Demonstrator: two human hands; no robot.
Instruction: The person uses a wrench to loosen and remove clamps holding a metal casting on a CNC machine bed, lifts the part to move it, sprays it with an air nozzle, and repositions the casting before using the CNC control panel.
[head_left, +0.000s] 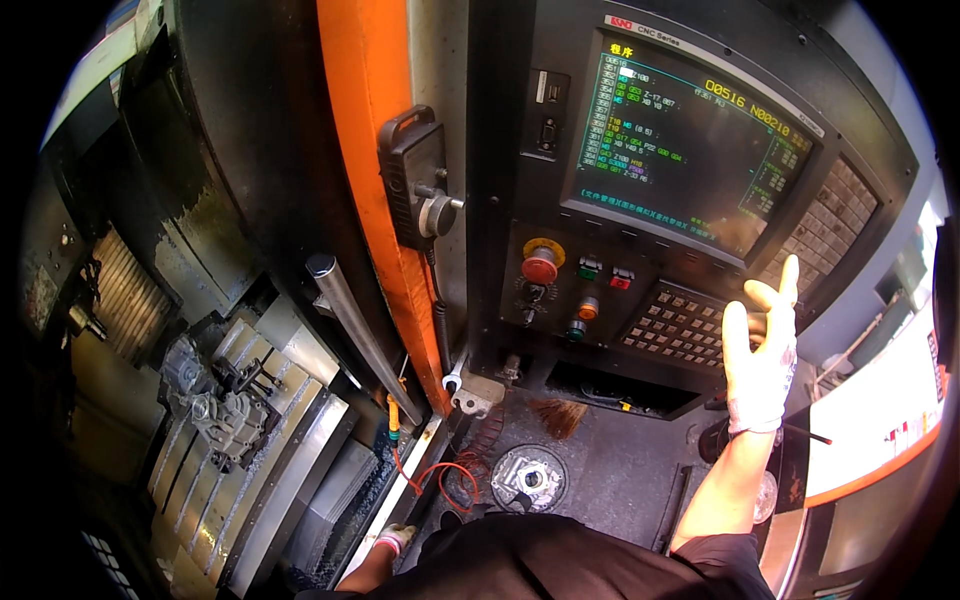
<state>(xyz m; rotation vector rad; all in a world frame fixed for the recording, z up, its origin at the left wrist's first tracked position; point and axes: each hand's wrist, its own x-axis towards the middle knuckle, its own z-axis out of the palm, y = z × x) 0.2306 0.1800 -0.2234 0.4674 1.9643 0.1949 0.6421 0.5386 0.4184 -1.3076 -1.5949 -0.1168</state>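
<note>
My right hand [762,365], in a white glove, is raised before the right side of a black machine control panel [495,270]. Its fingers are apart, one stretched up toward the grey keys [832,218] beside the screen, and it holds nothing. Whether a fingertip touches a key cannot be told. The screen [690,150] is lit with lines of coloured text. Below it sits a block of small keys [675,325]. Low down, my left hand [398,538], also gloved, is close to the pale sill [375,525] of the machine opening; its fingers are too small to make out.
Left, a slotted machine table [200,500] bears grey metal castings [225,425]. A handheld control box [415,180] hangs on the orange post [350,60]. A red stop button [540,264] is on the panel. Below are a red hose [440,465], a brush [560,415] and a round casting [530,478].
</note>
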